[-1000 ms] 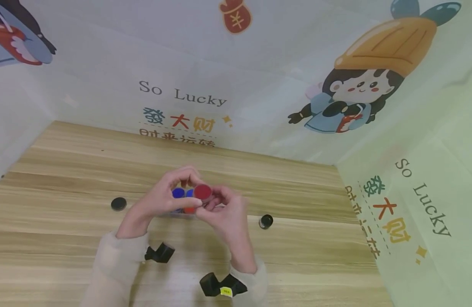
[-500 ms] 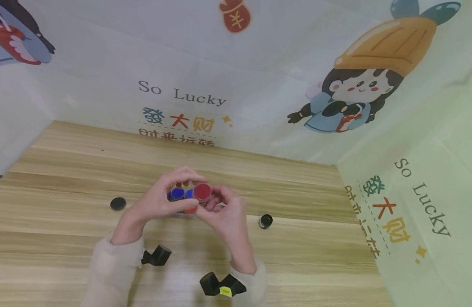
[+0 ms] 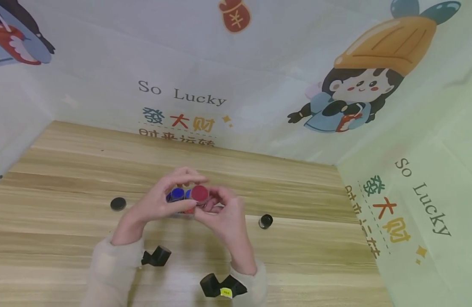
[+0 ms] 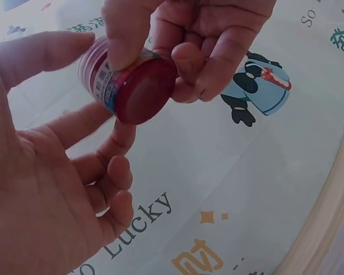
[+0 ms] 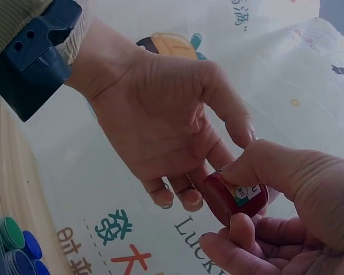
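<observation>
A small, squat paint jar (image 4: 146, 94) with a dark red end and a printed label hangs tilted above the table. My right hand (image 5: 298, 200) pinches it between thumb and fingers. My left hand (image 4: 57, 149) forms a wide C around the jar's pale ribbed end, its thumb and index fingertips right at the rim. In the head view, the left hand (image 3: 163, 194) comes in from the left and the right hand (image 3: 224, 217) from the right. The red end of the jar (image 3: 199, 194) faces the head camera there.
Behind the hands, a clear case with blue-topped paint jars (image 3: 177, 194) is partly hidden. Its green-topped jar (image 5: 11, 232) shows in the right wrist view. A flat black disc (image 3: 118, 204) lies left and a small black cylinder (image 3: 266, 221) right. Printed sheets (image 3: 259, 128) wall the table.
The red paint jar has shifted slightly left with my right hand. My left fingers have stretched out a little, and the left wrist has dropped slightly left.
</observation>
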The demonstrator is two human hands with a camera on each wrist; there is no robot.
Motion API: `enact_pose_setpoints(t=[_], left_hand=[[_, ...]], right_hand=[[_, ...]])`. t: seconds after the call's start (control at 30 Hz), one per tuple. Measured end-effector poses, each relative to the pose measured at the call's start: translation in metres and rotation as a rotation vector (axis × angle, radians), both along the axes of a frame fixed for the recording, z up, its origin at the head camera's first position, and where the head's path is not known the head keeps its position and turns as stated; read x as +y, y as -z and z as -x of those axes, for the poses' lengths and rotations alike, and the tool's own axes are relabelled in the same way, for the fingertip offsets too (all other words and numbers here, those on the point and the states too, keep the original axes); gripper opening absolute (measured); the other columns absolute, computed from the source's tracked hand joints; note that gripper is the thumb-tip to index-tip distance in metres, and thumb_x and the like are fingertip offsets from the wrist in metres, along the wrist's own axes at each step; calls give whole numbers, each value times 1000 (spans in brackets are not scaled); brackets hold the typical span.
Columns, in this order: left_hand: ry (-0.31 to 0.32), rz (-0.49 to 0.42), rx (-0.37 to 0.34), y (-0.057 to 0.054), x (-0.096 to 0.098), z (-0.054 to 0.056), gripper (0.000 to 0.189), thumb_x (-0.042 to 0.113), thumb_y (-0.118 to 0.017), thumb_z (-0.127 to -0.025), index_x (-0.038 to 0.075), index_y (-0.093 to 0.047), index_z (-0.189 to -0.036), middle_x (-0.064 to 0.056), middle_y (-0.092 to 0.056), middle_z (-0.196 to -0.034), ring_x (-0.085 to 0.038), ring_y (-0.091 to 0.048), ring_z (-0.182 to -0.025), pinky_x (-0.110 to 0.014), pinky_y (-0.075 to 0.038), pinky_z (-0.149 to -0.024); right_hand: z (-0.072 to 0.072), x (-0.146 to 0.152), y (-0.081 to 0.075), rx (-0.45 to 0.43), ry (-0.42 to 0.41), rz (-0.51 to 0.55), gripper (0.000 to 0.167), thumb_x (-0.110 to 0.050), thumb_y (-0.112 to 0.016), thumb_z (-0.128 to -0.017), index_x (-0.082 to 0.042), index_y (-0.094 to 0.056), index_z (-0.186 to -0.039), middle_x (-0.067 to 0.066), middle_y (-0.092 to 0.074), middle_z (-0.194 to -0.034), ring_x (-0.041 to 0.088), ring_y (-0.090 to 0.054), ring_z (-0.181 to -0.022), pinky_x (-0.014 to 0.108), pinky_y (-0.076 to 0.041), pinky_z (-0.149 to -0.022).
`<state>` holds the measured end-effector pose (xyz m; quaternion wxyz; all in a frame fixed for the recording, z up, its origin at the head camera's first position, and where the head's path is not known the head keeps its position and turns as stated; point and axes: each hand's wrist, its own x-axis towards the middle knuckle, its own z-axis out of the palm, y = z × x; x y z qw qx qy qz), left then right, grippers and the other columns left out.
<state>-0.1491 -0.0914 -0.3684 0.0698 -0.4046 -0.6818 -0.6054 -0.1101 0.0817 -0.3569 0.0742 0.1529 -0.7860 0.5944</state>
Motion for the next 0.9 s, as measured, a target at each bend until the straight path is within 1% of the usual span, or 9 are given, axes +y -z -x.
enact_pose_setpoints(t=[0.1,0.27,0.33,0.43,0.5,0.63,0.7,0.77,0.9], left_hand=[[8,-8,-5,-1,-1,0,38,-7,-71,-74,4,-65,-110,-6,-55,-104,-16,-47,-96,-29,-40,-79],[-61,16,5,-3,1,0,37,-2,-78,-67,9,-62,-98,-2,-56,-97,-15,-43,-89,-31,-32,-76],[-43,28,31,-4,1,0,38,-2,-76,-68,6,-62,-103,-4,-56,-99,-16,-44,-92,-31,-34,-78],[23,34,48,-3,-2,1,39,-1,-73,-73,2,-63,-110,-6,-56,-104,-17,-45,-95,-31,-38,-79],[43,24,40,-3,-2,1,39,-3,-73,-72,2,-64,-110,-7,-56,-103,-18,-45,-97,-32,-38,-81],[-7,17,1,-3,0,-1,35,-2,-79,-66,7,-64,-96,-5,-55,-97,-18,-45,-95,-33,-34,-83],[-27,33,-9,-3,1,-1,38,0,-81,-65,10,-61,-96,-3,-55,-98,-19,-44,-94,-33,-33,-83],[-4,34,6,-3,-1,0,37,3,-79,-69,7,-61,-101,-4,-55,-101,-20,-44,-93,-33,-35,-80],[74,4,35,-3,-7,1,37,1,-71,-77,3,-63,-113,-8,-56,-106,-20,-46,-96,-33,-37,-84]], right_hand=[[0,0,-1,-4,-9,0,28,8,-70,-69,8,-64,-97,14,-61,-77,12,-55,-67,26,-54,-64],[-1,0,-1,-31,-22,11,31,9,-70,-68,7,-64,-98,13,-61,-78,12,-54,-67,25,-54,-66],[-1,0,-1,-33,-38,18,31,9,-70,-68,7,-65,-98,13,-61,-79,12,-54,-68,26,-54,-66],[-2,1,-2,-33,-60,16,29,9,-69,-68,7,-65,-97,13,-61,-78,12,-54,-68,26,-54,-66],[-2,1,-2,-40,-74,14,30,9,-69,-68,7,-64,-97,13,-61,-79,11,-54,-68,27,-54,-67],[-3,1,-2,-60,-81,9,34,12,-70,-67,8,-64,-101,13,-60,-80,9,-53,-69,27,-54,-67],[-3,1,-3,-62,-83,13,35,12,-71,-67,8,-64,-101,13,-60,-80,9,-53,-69,26,-54,-67],[-3,1,-3,-53,-87,11,34,10,-72,-68,8,-64,-101,14,-61,-81,9,-53,-69,25,-54,-67],[-3,3,-3,-40,-92,10,32,6,-73,-71,7,-64,-102,13,-61,-82,10,-53,-69,25,-54,-67]])
